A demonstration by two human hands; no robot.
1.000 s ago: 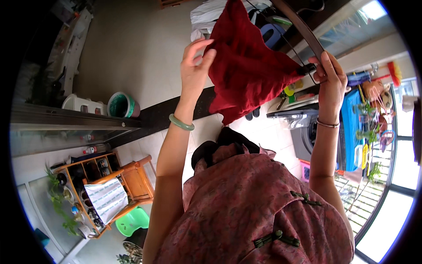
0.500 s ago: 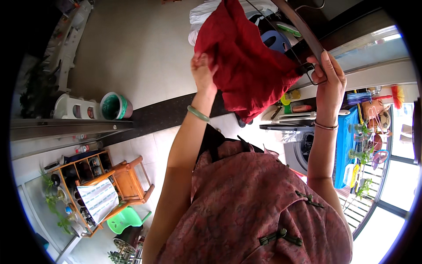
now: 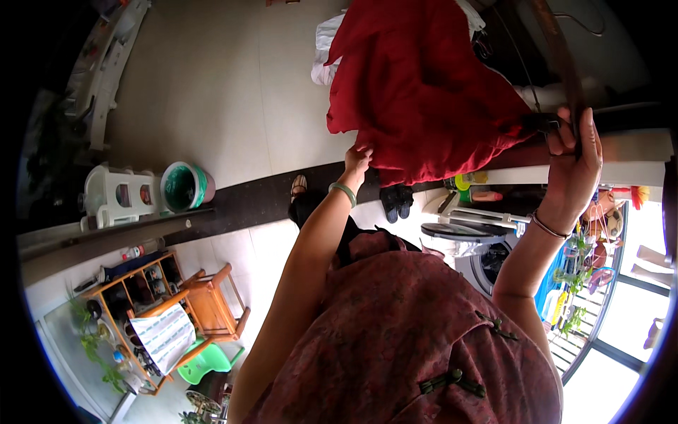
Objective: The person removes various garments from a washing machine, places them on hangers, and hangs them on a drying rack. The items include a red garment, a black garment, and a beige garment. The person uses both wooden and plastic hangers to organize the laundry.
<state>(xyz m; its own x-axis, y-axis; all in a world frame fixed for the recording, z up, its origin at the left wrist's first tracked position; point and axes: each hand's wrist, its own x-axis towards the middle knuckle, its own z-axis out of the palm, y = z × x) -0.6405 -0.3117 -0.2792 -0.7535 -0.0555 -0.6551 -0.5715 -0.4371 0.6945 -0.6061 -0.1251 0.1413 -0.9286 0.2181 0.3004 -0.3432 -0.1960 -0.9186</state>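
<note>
A red cloth garment (image 3: 427,92) hangs spread out in front of me, its kind not clear from its folds. Its right corner is caught in a dark metal clip (image 3: 544,123) of a brown clip hanger (image 3: 558,49). My right hand (image 3: 575,152) is closed round the hanger's near end, beside that clip, with its fingers raised. At the garment's lower left edge, my left hand (image 3: 359,161) is closed, fingertips pinching the cloth. A thin metal rod and a curved hook (image 3: 590,30) show by the hanger. The hanger's far end is out of view.
White cloth (image 3: 326,49) lies behind the garment. Ahead left stands a lined bin (image 3: 185,187) by a white plastic rack (image 3: 120,194). A wooden chair (image 3: 212,304) and green stool (image 3: 205,364) are at left; a washing machine (image 3: 480,265) with its door ajar is at right.
My left hand, loose beside the garment before, has moved right and taken hold of its lower edge. The right hand, hanger and garment have shifted right.
</note>
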